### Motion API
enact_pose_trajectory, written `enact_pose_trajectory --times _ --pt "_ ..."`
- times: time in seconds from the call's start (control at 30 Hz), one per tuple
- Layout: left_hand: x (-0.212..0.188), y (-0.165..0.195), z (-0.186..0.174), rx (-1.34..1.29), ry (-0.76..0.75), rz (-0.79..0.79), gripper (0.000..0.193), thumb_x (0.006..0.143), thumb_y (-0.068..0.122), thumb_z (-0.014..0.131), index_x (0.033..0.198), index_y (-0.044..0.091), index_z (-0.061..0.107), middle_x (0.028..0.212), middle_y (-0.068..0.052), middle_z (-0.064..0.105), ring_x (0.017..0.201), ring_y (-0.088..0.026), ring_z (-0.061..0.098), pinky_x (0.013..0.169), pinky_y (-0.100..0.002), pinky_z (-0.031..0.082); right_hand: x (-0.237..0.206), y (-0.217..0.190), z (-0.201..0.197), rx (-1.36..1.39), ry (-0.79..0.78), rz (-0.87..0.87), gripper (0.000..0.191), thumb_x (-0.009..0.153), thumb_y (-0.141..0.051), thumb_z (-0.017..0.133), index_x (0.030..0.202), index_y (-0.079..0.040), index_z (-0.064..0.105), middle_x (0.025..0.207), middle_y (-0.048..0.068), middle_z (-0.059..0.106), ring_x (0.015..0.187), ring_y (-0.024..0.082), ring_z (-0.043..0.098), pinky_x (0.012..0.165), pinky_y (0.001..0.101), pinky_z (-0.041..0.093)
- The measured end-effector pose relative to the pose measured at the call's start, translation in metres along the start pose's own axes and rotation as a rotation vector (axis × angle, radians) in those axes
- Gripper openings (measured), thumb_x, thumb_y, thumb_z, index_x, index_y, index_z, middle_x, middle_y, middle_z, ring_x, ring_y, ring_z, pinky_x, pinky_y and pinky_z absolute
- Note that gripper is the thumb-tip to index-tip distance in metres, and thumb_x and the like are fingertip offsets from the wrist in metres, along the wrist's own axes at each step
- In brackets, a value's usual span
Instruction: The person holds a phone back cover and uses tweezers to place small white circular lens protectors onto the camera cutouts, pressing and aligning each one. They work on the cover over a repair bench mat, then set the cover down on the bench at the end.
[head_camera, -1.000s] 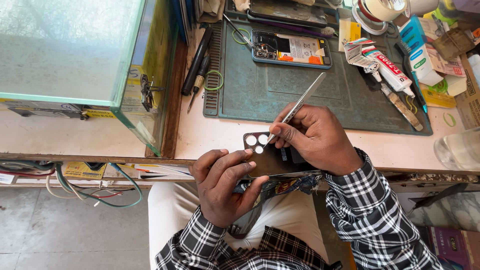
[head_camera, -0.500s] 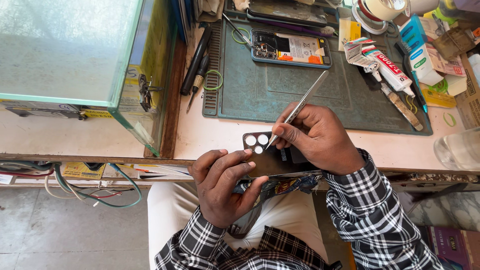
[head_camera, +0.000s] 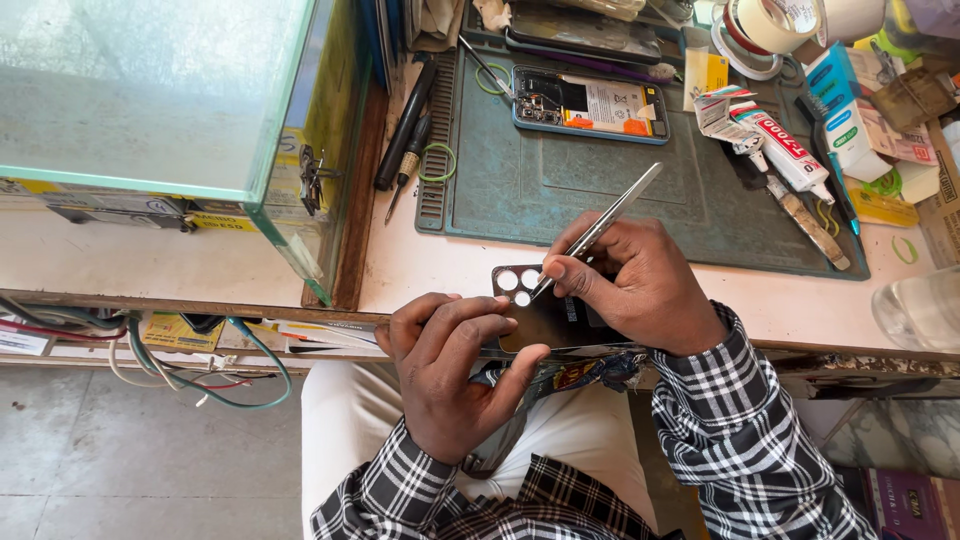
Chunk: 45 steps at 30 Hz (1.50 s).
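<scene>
My left hand (head_camera: 455, 375) grips a dark phone back cover (head_camera: 540, 312) with round camera holes at its top left, held over the near edge of the workbench. My right hand (head_camera: 640, 285) holds metal tweezers (head_camera: 600, 228) like a pen, their tip resting by the camera holes. Both forearms wear black-and-white checked sleeves. Below the cover, between my hands, hangs a crumpled bit of dark wrapping (head_camera: 590, 372), partly hidden.
A teal work mat (head_camera: 600, 190) carries an opened phone (head_camera: 590, 105) with its battery showing. Glue tubes (head_camera: 785, 145), tape rolls (head_camera: 760, 25) and small boxes lie at the right. Screwdrivers (head_camera: 405, 125) sit left of the mat. A glass case (head_camera: 160, 100) stands at the left; wires (head_camera: 180, 365) hang below.
The tweezers' tip has shifted slightly on the cover near the camera holes. My hands and the cover otherwise stay in place.
</scene>
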<state>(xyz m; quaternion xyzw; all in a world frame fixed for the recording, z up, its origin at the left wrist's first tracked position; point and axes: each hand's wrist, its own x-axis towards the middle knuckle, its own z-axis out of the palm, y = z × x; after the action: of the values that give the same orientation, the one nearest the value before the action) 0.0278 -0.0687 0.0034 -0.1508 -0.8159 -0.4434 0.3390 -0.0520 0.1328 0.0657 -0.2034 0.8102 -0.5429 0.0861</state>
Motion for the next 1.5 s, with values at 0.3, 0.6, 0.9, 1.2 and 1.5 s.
enact_pose_trajectory --times 0.3,0.6,0.9,1.2,1.5 --pt "-0.002 -0.002 0.002 0.005 0.002 0.012 0.032 0.082 0.032 0.087 0.102 0.013 0.071 0.114 0.002 0.072 0.114 -0.026 0.053 0.105 -0.040 0.039 0.001 -0.005 -0.003 -0.107 -0.031 -0.071 0.012 0.097 -0.014 0.070 0.097 -0.002 0.070 0.078 0.003 0.073 0.074 0.006 0.068 0.065 0.0219 0.055" --pt "-0.004 -0.006 0.005 0.029 0.006 0.014 0.033 0.082 0.035 0.087 0.102 0.013 0.071 0.114 0.003 0.072 0.115 -0.027 0.052 0.105 -0.041 0.037 -0.004 0.008 -0.008 0.043 -0.062 -0.040 0.013 0.099 -0.015 0.066 0.099 -0.002 0.067 0.086 0.003 0.071 0.081 0.008 0.069 0.073 0.0233 0.057" --pt "0.003 0.005 -0.001 -0.021 -0.002 -0.063 0.030 0.082 0.030 0.086 0.104 0.014 0.073 0.111 0.002 0.072 0.115 -0.024 0.054 0.105 -0.040 0.035 -0.009 0.015 -0.016 0.141 -0.139 -0.154 0.016 0.097 -0.015 0.073 0.103 -0.001 0.069 0.094 0.005 0.074 0.087 0.009 0.069 0.079 0.0232 0.057" --pt "0.006 0.009 -0.012 -0.204 -0.049 -0.117 0.004 0.093 0.017 0.077 0.096 0.015 0.075 0.101 0.004 0.076 0.102 -0.012 0.065 0.108 -0.038 0.038 -0.007 0.019 -0.012 0.047 -0.185 -0.141 0.013 0.093 -0.012 0.075 0.099 0.000 0.073 0.091 0.007 0.077 0.082 0.011 0.071 0.072 0.0244 0.058" --pt "-0.007 -0.006 -0.025 -0.275 -0.004 -0.115 0.005 0.101 0.012 0.065 0.097 0.011 0.067 0.102 0.000 0.076 0.107 -0.021 0.066 0.112 -0.040 0.038 0.000 0.015 -0.005 0.086 -0.124 -0.143 0.017 0.099 -0.018 0.069 0.099 -0.001 0.067 0.089 0.010 0.076 0.084 0.016 0.075 0.077 0.0289 0.063"
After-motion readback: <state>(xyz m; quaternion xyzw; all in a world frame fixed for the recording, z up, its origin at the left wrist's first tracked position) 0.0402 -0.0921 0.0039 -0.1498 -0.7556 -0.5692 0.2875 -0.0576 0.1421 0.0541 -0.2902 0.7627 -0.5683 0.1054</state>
